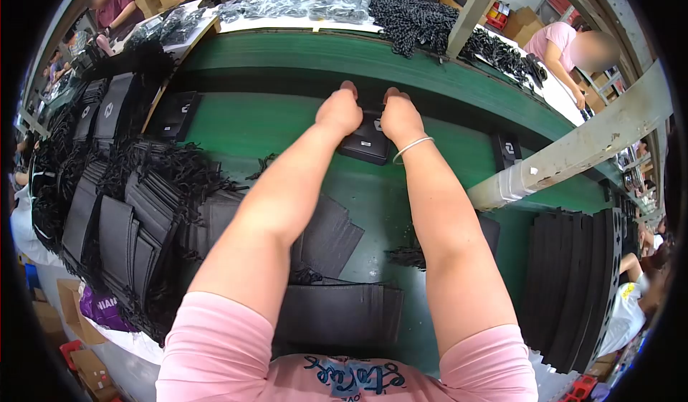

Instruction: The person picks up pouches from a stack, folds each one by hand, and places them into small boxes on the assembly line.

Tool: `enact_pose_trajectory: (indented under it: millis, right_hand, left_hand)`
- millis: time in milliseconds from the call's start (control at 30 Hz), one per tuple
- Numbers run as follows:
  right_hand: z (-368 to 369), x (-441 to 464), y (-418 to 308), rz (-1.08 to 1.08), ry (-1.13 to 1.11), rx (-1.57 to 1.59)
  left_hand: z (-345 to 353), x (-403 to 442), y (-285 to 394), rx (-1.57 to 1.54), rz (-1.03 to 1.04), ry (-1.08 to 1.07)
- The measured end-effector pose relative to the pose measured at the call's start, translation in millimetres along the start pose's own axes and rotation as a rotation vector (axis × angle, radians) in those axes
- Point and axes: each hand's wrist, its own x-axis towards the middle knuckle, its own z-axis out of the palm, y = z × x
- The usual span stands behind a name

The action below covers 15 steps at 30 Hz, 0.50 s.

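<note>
Both arms reach forward over a green conveyor belt. A flat black box (365, 146) with a small white label lies between my hands on the belt. At its left side my left hand (340, 109) has its fingers curled in, closed on the box. My right hand (402, 117), with a bangle at the wrist, is closed on the box's right side. Most fingertips and the box's far end are hidden by the hands. Nearer me, a stack of flat black pouches (340, 312) lies on the green table, partly under my arms.
Piles of black pouches with cords (115, 237) stand at left. Black slabs (566, 287) are stacked at right, below a metal post (566, 147). More black boxes (172, 115) sit on the belt. Beyond lies a shelf with black cords (412, 26); co-workers work around it.
</note>
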Motion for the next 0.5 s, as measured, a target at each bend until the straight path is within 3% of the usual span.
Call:
enact_pose_trajectory:
  millis: [133, 200, 233, 300, 367, 433, 500]
  right_hand:
    - [-11, 8, 25, -0.148, 0.007, -0.009]
    - [-32, -5, 16, -0.266, 0.103, -0.197]
    - [-46, -21, 5, -0.382, 0.106, -0.164]
    - [-77, -65, -21, -0.499, 0.108, -0.123]
    - [-81, -116, -46, -0.592, -0.362, -0.04]
    - [-66, -153, -57, -0.707, -0.445, 0.026]
    - [-40, -167, -67, -0.799, -0.261, 0.08]
  left_hand:
    - [-2, -3, 10, -0.091, -0.023, -0.003]
    - [-14, -20, 10, -0.126, 0.133, 0.153]
    - [-31, -32, 3, -0.117, 0.103, 0.168]
    - [-79, -65, 6, -0.048, 0.261, 0.154]
    - [-114, -108, 11, 0.005, 0.421, 0.088]
    - [-147, -156, 7, -0.084, 0.372, 0.034]
    - [-165, -200, -5, -0.053, 0.312, 0.141]
